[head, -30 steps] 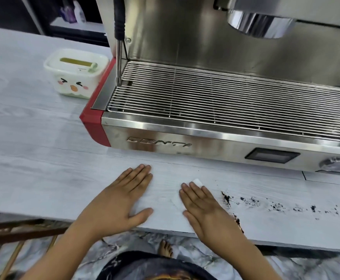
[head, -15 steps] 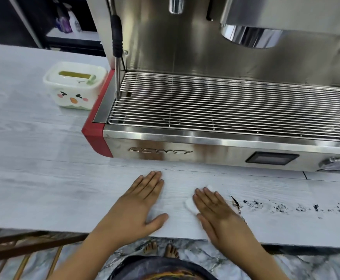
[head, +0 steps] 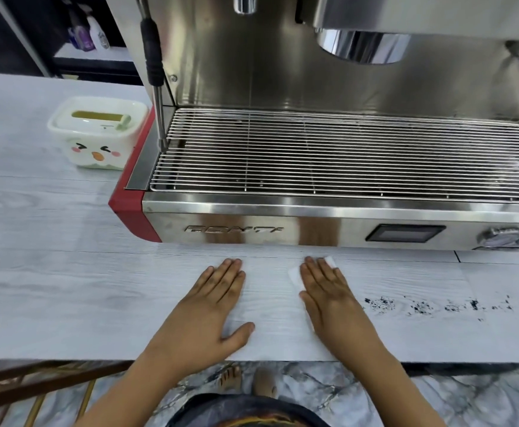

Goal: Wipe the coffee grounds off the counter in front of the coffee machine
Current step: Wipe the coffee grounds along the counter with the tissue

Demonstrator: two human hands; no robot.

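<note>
Dark coffee grounds [head: 421, 306] lie scattered in a line on the pale wood-grain counter [head: 67, 297], in front of the steel coffee machine [head: 313, 223]. My right hand [head: 329, 298] lies flat, fingers together, pressing a white wipe [head: 294, 275] onto the counter just left of the grounds. One corner of the wipe shows past my fingertips, close to the machine's front panel. My left hand [head: 215, 306] rests flat and empty on the counter, a hand's width to the left.
A white lidded box with a cartoon face [head: 98, 137] stands left of the machine. The steam wand [head: 156, 87] hangs over the drip grate [head: 344, 155]. The counter's front edge runs just under my wrists, with marbled floor below.
My right hand has slid the wipe away from me, toward the machine's front. The dark smear that lay next to its fingers is gone. My left hand stays flat.
</note>
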